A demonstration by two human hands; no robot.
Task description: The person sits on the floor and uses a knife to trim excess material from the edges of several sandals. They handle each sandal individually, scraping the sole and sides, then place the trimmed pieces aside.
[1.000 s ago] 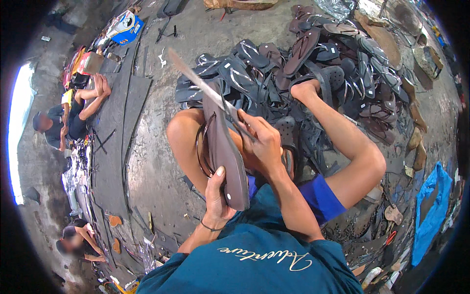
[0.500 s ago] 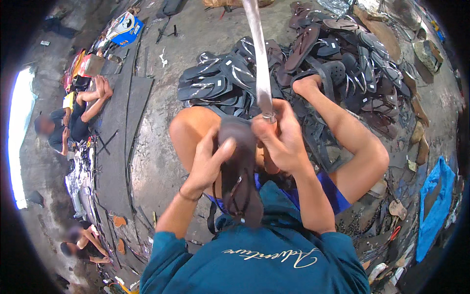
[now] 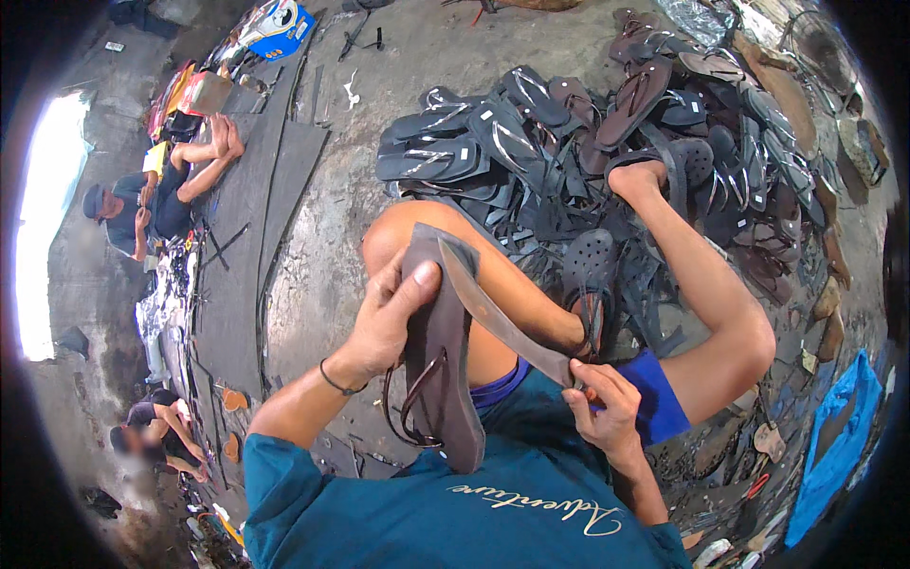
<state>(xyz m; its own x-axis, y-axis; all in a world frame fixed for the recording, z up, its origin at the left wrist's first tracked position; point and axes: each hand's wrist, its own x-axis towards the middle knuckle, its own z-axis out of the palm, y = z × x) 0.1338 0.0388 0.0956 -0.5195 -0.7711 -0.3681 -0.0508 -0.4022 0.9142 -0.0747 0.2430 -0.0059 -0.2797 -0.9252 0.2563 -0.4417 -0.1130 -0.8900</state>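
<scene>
over grey floor (image 3: 322,251), hands (image 3: 384,318) hold a flip-flop (image 3: 447,332) left, a knife (image 3: 502,324) right.

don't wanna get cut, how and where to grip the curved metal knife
Grip the curved metal knife by its handle end, probably best from the person's right, where the right hand holds it: the blade slants up-left, its tip at the dark brown flip-flop.

We have a dark brown flip-flop (image 3: 436,332) lengthwise before us, straps (image 3: 409,411) at the near end. Our long, curved knife (image 3: 499,321) slants, tip by the sole's far end.
</scene>
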